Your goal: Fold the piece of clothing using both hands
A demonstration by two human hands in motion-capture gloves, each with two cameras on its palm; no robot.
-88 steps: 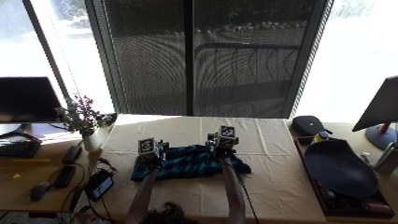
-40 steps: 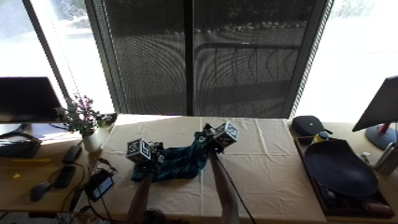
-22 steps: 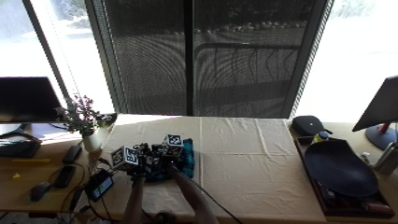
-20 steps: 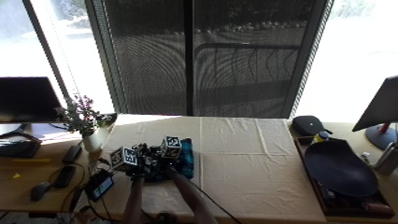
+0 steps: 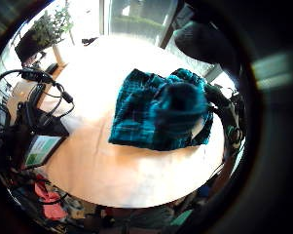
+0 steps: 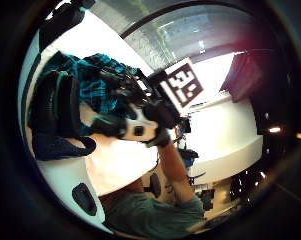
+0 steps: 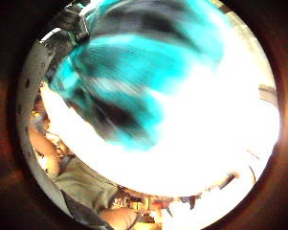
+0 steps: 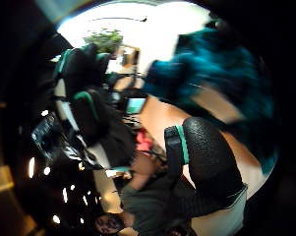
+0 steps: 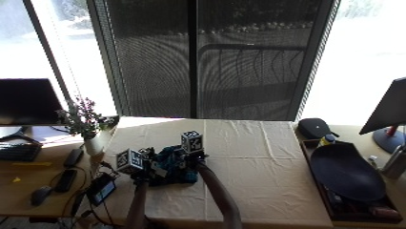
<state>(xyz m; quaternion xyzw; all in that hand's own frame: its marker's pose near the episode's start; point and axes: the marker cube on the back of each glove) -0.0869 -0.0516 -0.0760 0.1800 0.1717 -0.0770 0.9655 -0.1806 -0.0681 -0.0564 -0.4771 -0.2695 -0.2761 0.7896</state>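
1. garment (image 9: 172, 168): a teal checked piece, bunched into a small heap near the table's (image 9: 266, 157) left front corner, long axis roughly front to back.
2. left hand (image 9: 141, 168) sits at its left edge, right hand (image 9: 193, 160) at its far right edge; both touch the cloth, equally near.
3. fingers: i cannot tell whether either hand is gripping or only pressing.
4. around: a vase (image 9: 93, 145) with a plant and a small screen (image 9: 101, 189) lie just left; nothing blocks a fold toward the right.
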